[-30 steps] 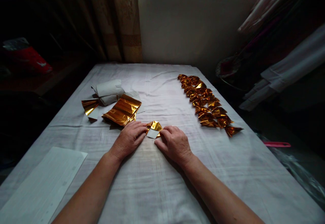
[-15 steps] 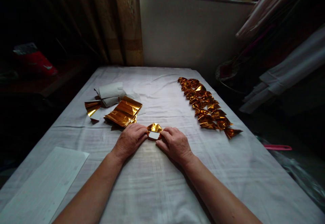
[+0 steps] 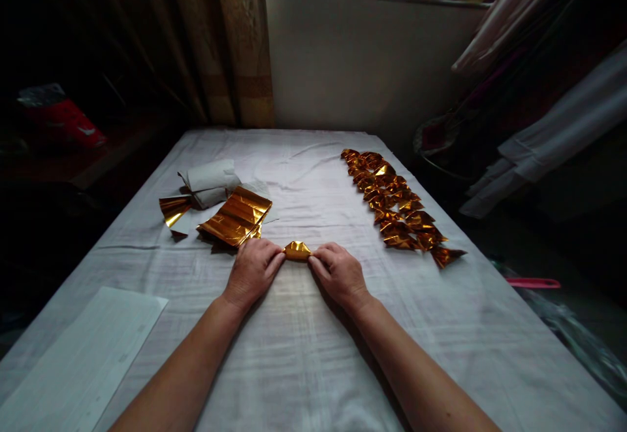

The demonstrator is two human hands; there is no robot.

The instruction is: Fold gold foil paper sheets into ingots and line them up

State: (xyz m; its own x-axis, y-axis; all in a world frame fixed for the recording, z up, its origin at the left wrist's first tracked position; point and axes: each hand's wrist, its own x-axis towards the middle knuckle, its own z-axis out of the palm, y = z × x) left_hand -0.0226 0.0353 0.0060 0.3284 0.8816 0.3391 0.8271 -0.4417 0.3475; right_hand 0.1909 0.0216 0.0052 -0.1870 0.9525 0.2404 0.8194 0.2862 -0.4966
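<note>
Pinching in both left hand [image 3: 255, 268] and right hand [image 3: 340, 272], thumb nearly closed to fingers, one tip each of a small, glossy gold foil boat [image 3: 296, 251], just below frame centre. Resting on wrinkled white cloth [image 3: 304, 353], opening out flat at lower middle. Near a creased, square-edged foil stack [image 3: 238, 213], left; well apart from crinkled, pointed foil shapes [image 3: 386, 215] along the right edge.

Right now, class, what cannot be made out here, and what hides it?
In the head view:
Ends of the small boat-shaped gold foil piece: covered by the pinching left hand and right hand.
Lower sheets of the shiny gold foil stack: mostly under its top sheet.
Near end of the flat, pale rectangular sheet: cut off by the bottom left corner.
Exact count of the folded gold foil pieces: they overlap.
</note>
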